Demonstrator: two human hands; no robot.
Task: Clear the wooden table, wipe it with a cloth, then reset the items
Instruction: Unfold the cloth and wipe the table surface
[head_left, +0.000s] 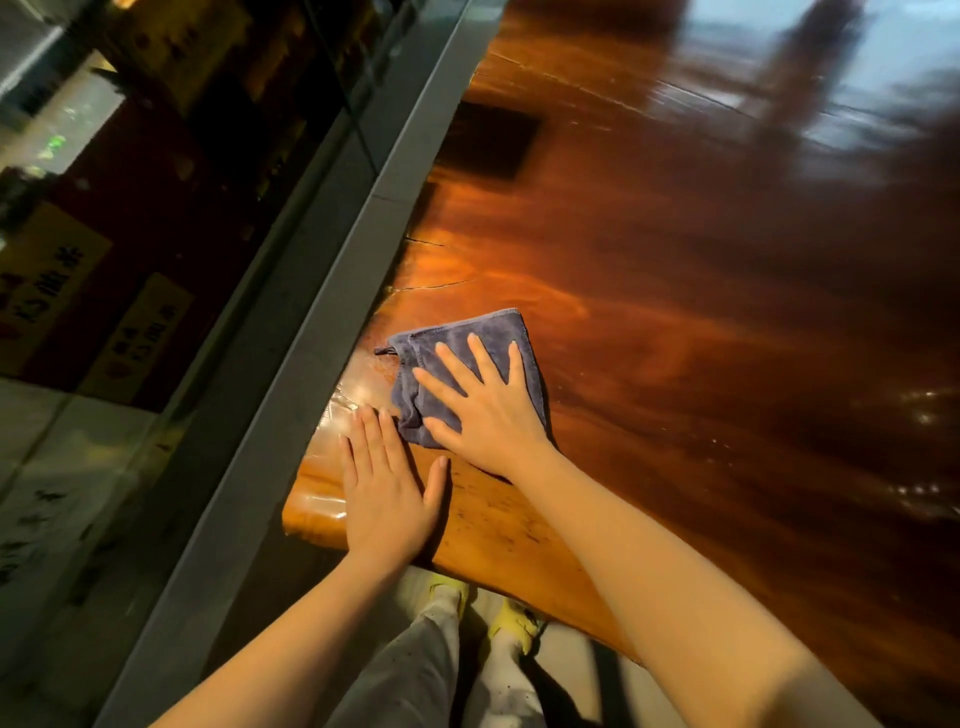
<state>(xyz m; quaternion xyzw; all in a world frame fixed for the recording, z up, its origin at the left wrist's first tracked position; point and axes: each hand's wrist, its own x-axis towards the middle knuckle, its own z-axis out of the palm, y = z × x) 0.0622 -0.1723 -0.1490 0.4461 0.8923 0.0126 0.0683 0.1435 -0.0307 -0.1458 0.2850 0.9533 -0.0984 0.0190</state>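
A glossy reddish-brown wooden table (675, 312) fills the right and centre of the head view. A folded grey-blue cloth (462, 338) lies on its near left corner. My right hand (485, 410) presses flat on the cloth, fingers spread. My left hand (387, 488) rests flat on the bare wood just left of the cloth, near the table's edge, fingers together and holding nothing.
A grey metal window frame (332, 312) runs along the table's left edge, with glass and signs behind it. A dark square patch (488, 140) shows on the far wood. My legs and yellow shoes (511, 621) stand below the near edge.
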